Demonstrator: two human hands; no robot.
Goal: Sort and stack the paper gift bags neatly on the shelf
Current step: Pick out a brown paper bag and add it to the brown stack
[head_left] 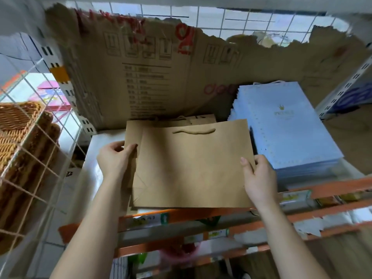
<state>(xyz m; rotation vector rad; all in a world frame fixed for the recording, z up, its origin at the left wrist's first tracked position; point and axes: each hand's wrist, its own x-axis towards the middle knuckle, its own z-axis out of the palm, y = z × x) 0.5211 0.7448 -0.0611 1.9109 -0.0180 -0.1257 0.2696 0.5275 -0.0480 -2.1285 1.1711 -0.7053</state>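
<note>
A flat brown kraft paper gift bag (191, 168) with a twisted paper handle lies on top of more brown bags in the middle of the shelf (181, 213). My left hand (115, 158) grips the left edge of the bags, thumb on top. My right hand (258, 176) holds the top bag's right edge, thumb pressed on its face. To the right sits a tall stack of light blue gift bags (285, 127) with a small gold crown print. Another brown bag's handle (185, 118) shows behind the held bag.
Torn brown cardboard (153, 77) lines the wire grid at the back of the shelf. A wire mesh panel (34, 158) stands at the left with wicker baskets (18, 125) behind it. Orange shelf rails with price labels (298, 196) run along the front, lower shelves below.
</note>
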